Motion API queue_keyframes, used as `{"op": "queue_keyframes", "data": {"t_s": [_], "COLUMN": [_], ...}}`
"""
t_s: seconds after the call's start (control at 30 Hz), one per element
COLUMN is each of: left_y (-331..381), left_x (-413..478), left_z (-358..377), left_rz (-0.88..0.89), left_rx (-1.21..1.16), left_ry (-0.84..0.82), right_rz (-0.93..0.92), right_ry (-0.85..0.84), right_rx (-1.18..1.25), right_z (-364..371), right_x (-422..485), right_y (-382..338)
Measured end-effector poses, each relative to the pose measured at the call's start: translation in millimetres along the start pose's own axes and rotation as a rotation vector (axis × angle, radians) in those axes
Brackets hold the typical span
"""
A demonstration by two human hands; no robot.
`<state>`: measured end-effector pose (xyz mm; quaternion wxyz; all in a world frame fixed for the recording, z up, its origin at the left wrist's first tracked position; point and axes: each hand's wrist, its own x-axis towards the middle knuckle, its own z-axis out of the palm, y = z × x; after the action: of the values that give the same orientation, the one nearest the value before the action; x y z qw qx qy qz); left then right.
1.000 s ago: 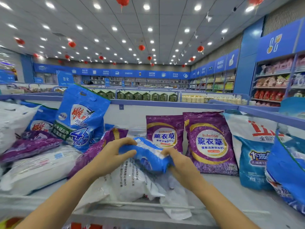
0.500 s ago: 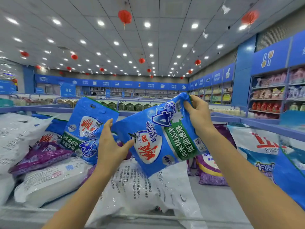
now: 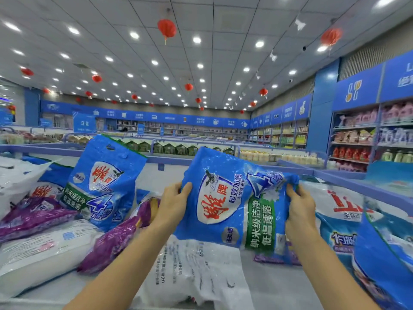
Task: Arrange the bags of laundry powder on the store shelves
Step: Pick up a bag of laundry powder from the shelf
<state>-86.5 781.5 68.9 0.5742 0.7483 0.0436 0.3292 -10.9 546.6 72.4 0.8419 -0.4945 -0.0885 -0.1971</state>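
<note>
The left hand (image 3: 173, 204) and right hand (image 3: 299, 209) each grip one end of the shiny blue plastic bag of laundry powder (image 3: 234, 202). It is up in the air, sideways, over the white shelf (image 3: 268, 285). Next job, I think: turn it up and stand it by the matching blue standing bag (image 3: 105, 182). A moment ago it tilted more, with the right hand higher.

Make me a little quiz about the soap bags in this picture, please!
1. True or false: only the left hand grips the blue bag held in the air.
2. What colour is the fallen bag just left of that hand? A) purple B) yellow C) orange
3. Fill in: the flat bag lying below the held one is mostly ___.
Key: 1 false, the right hand grips it too; 2 A; 3 white.
</note>
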Motion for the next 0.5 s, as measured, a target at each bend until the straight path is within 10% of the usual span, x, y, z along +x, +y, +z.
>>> {"op": "queue_keyframes", "data": {"t_s": [0.13,0.27,0.37,0.5], "left_y": [66,103,113,104], "left_x": [7,12,16,14], "left_z": [33,76,89,100], "left_rz": [0.606,1.152,1.384,1.561], "left_rx": [0.490,1.033,1.098,1.085], "left_ry": [0.020,-0.040,-0.163,-0.250], "right_rz": [-0.044,-0.085,-0.006,0.146], "right_ry": [0.011,-0.360,-0.620,-0.526], "right_rx": [-0.115,-0.261,-0.338,-0.058], "right_z": [-55,-82,-77,-66], "right_x": [12,13,8,8], "right_y": [5,-1,-2,-9]}}
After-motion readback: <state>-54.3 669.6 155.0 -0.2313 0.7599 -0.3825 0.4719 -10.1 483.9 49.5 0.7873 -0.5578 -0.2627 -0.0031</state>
